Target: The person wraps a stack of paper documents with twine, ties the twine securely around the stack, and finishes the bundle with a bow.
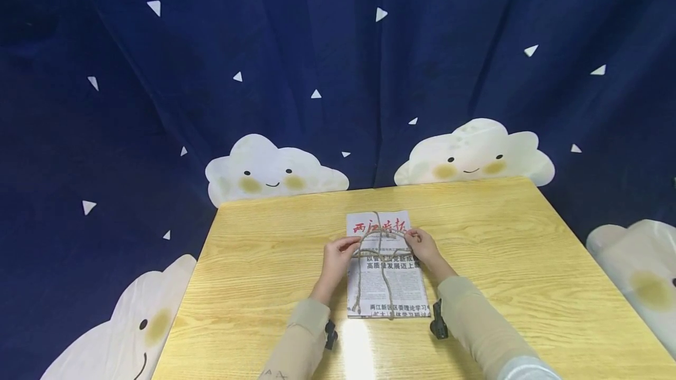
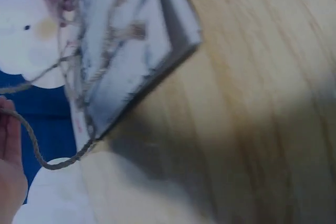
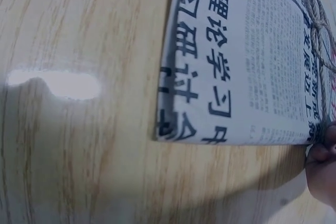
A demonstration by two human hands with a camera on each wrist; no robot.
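A folded newspaper bundle [image 1: 385,295] lies flat on the table, bound crosswise with brown twine [image 1: 388,286]. Two tail ends of the twine trail down over the front page. At the bundle's left edge, my left hand [image 1: 336,257] pinches a loop of the twine between thumb and fingers. Opposite it, my right hand [image 1: 424,248] grips the twine at the right edge. The loops arch across the red headline, with the knot between both hands. Up close in the left wrist view, twine [image 2: 52,166] curves from the fingers to the bundle; the right wrist view shows the knot [image 3: 318,23].
The wooden table [image 1: 269,251] extends on both sides of the bundle. A dark blue curtain [image 1: 296,46] with cloud prints hangs behind its far edge. Black wrist cameras [image 1: 438,321] sit below the sleeve cuffs. Light glares off the tabletop near the front.
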